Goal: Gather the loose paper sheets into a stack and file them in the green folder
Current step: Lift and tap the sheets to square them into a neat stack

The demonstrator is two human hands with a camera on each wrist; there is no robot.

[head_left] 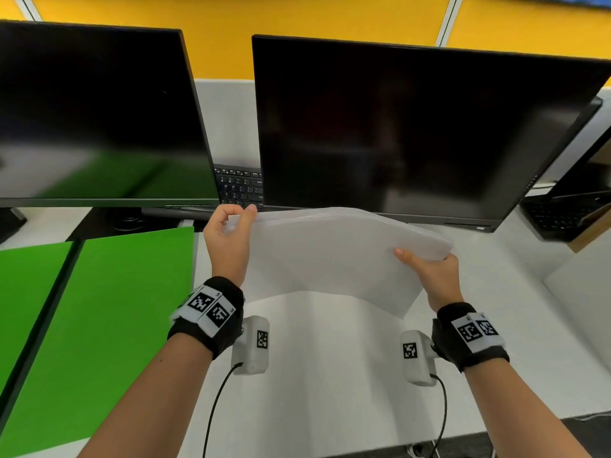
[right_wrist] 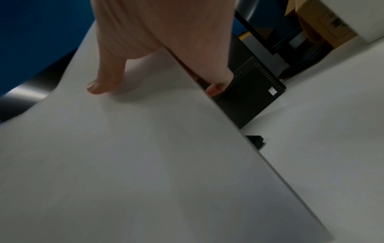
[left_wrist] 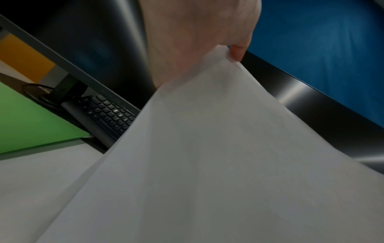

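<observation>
The stack of paper (head_left: 334, 256) is held up off the white desk (head_left: 330, 375), bowed upward in the middle, in front of the right monitor (head_left: 413, 127). Its far left corner is pinched by the left hand (head_left: 228, 239), thumb against curled fingers; in the left wrist view only one fingertip (left_wrist: 239, 51) is seen past the sheet edge, the rest being screened by paper. The right edge is gripped by the right hand (head_left: 433, 276), the thumb (right_wrist: 104, 82) laid on top and the fingers tucked underneath, where one fingertip alone is glimpsed in the right wrist view.

The green folder (head_left: 99, 325) is seen lying open and flat at 9 o'clock from the stack, well apart from it, its left leaf cut off by the frame edge.

Little writing can be read. Black-and-white square codes are carried on the wrist bands (head_left: 211, 309) and on the white camera housings (head_left: 251, 345); small characters beside them are too small to make out. Key legends on the black keyboard (head_left: 239, 186), at 12 o'clock from the left hand between the two monitors, are blurred. A laptop (head_left: 562, 213) at 3 o'clock is cut off at the frame edge. The left monitor (head_left: 99, 110) is dark, with a green reflection across its lower part. Printing on a brown cardboard box (right_wrist: 324, 26) is illegible.
</observation>
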